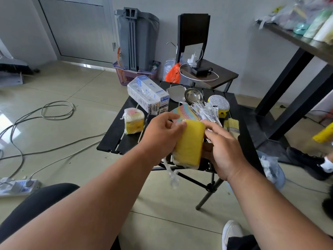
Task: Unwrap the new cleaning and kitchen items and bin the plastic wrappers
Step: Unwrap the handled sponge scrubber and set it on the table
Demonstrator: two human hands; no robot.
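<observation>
A yellow sponge pack (188, 143) in clear plastic is held above the near edge of the small black folding table (115, 139). My left hand (162, 134) grips its left side, thumb on the top corner. My right hand (223, 150) holds the right side, with its fingers behind the pack. A loose strip of clear wrapper (171, 175) hangs from the pack's lower end. A second wrapped sponge pack (133, 120) sits on the table's left part.
The table also carries a wrapped white box pack (147, 95), a steel ladle (193, 97), a silver scourer (219, 102), wrapped utensils (209, 112) and a brush (233, 124). A grey bin (137, 38) stands behind it, a chair (207, 73) beside it. Cables (45, 112) lie at left.
</observation>
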